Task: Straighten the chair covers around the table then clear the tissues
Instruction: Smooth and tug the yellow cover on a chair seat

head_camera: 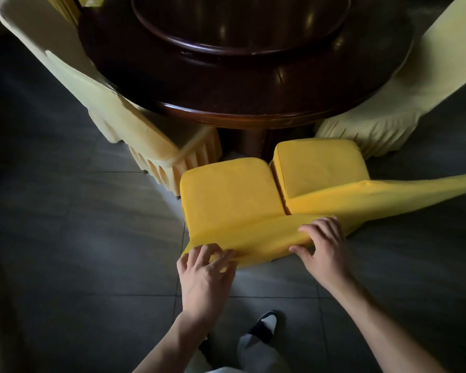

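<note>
Dark floor tiles (pixel 92 265) spread under a round dark wooden table (pixel 253 84) ringed by covered chairs. I am on the straightening step: my left hand (pixel 205 275) pinches the near edge of the bright yellow chair cover (pixel 253 238), fingers curled into the cloth, and my right hand (pixel 323 249) grips the same edge further along. Next, I judge, both hands must pull evenly to seat it. I count two yellow cushions (pixel 229 195), two pale covered chairs (pixel 135 130) flanking, and no tissues in sight.
</note>
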